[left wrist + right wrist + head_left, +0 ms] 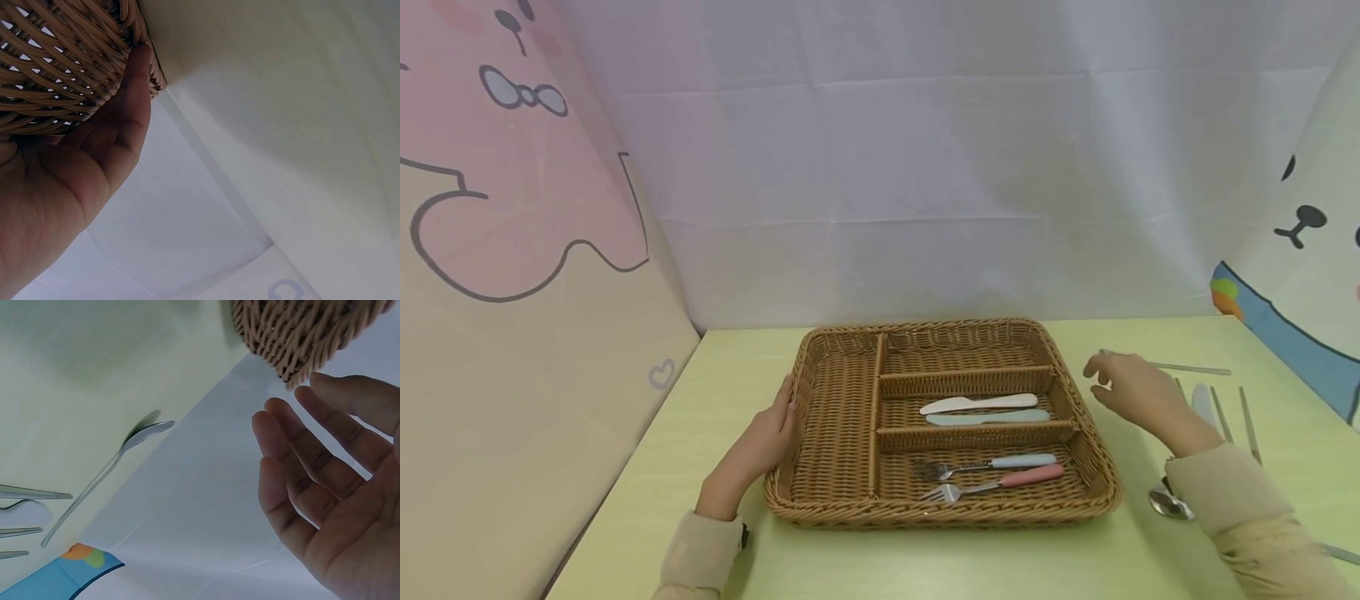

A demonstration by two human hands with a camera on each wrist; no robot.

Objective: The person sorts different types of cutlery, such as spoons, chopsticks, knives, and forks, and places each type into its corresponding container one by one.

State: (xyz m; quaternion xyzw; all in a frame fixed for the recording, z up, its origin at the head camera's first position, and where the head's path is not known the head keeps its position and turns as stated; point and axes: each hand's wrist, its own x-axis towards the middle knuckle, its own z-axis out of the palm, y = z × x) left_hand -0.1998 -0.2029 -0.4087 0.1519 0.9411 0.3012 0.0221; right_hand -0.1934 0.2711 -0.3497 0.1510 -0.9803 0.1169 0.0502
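A brown wicker basket point(876, 450) with several compartments sits on the table. One compartment holds a whitish knife point(981, 403) and a pale green knife point(988, 417); the front one holds a blue-handled fork point(1022, 461) and a pink-handled fork point(1032, 476). Against the basket's outer left wall rests my left hand point(760, 442), its fingers fairly straight along the weave in the left wrist view. My right hand point(1138, 396) hovers right of the basket, fingers loosely bent and holding nothing. Near it lies a metal spoon point(149, 432), partly hidden by the hand in the head view.
On the right of the table point(730, 383) lie a knife point(1202, 406), thin metal sticks point(1250, 423) and a spoon bowl point(1168, 503) partly under the right sleeve. Another utensil point(1341, 554) shows at the right edge. White cloth point(865, 167) hangs behind; printed cloths flank both sides.
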